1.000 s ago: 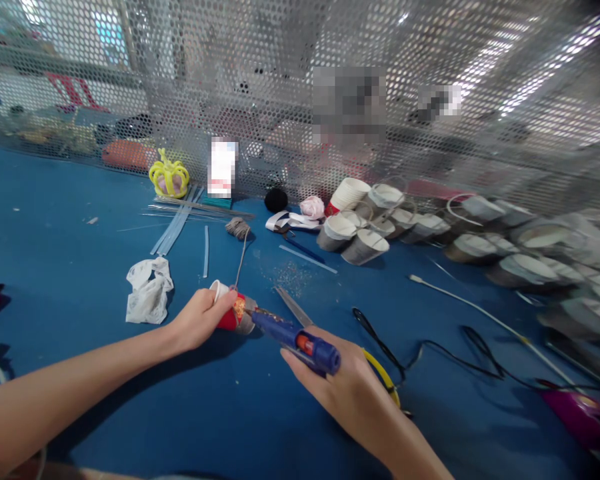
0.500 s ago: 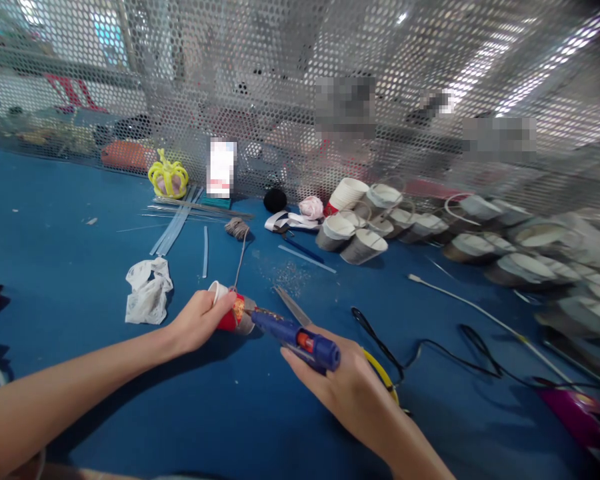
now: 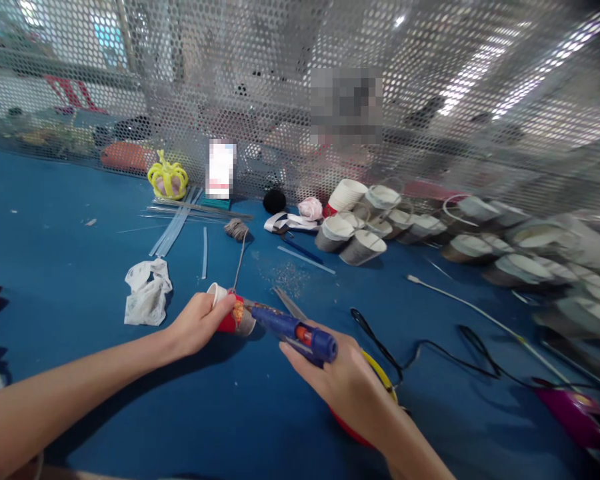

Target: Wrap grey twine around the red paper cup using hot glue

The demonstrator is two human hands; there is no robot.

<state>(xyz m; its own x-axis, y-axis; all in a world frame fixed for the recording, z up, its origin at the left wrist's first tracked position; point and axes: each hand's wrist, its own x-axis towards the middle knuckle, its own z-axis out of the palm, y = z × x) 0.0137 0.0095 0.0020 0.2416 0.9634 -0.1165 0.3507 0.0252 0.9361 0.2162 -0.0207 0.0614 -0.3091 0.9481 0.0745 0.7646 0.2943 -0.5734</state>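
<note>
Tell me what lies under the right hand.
A pointed metal blade sticks out past the right hand, with a yellow curved piece to its right and a red edge by the wrist. The hand and the blue glue gun it grips hide whether these join.

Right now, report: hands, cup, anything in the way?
Left hand holding cup sideways. Right hand gripping glue gun, tip at cup. Scissors partly hidden by right hand.

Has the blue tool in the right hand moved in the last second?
Yes, slightly: the blue tool has shifted its rear end up the picture, judged against the scissors blade.
</note>
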